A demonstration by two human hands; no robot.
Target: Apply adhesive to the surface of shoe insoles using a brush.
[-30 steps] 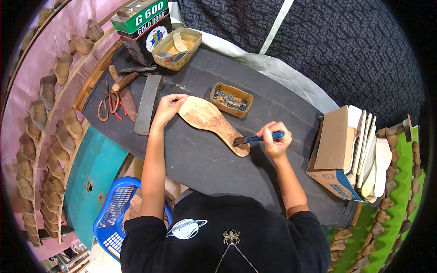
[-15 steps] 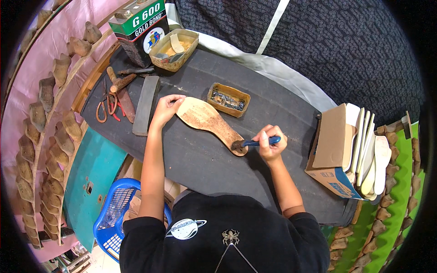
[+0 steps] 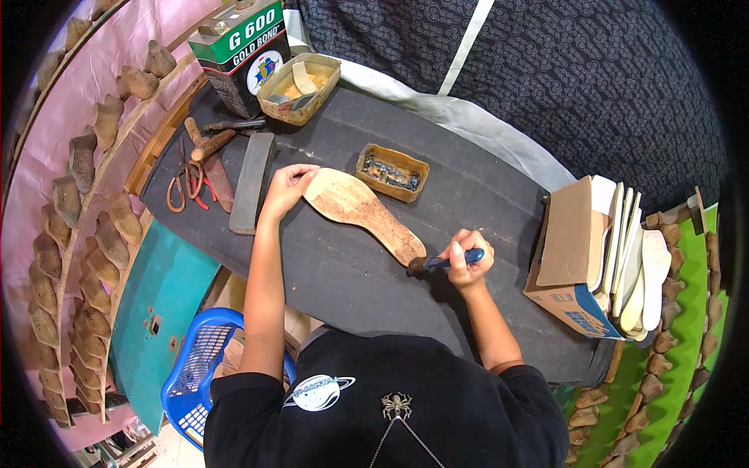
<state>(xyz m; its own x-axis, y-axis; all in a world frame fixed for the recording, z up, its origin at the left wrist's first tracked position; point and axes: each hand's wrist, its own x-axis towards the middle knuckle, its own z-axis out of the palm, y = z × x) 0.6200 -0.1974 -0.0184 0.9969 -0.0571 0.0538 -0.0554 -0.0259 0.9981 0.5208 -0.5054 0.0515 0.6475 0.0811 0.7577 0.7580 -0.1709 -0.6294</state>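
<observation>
A tan shoe insole (image 3: 364,212) with brown smears lies slantwise on the dark work table (image 3: 335,288). My left hand (image 3: 292,187) pinches its wide end at the upper left. In my right hand (image 3: 468,260) is a brush (image 3: 438,264) with a blue handle, and its dark bristles sit at the edge of the insole's narrow end. Just beyond the insole stands a small yellowish tray (image 3: 392,173) with dark, crusted residue inside.
At the back left are a metal can (image 3: 242,58) and a tub (image 3: 299,90) with scraps. A hammer (image 3: 211,160), scissors (image 3: 183,186) and a grey block (image 3: 253,183) lie left. A cardboard box (image 3: 569,242) of insoles stands right; shoe lasts (image 3: 105,234) line the racks.
The brush in my right hand has slid a little right and down, from on top of the insole's narrow end to its edge. My left hand stays on the wide end.
</observation>
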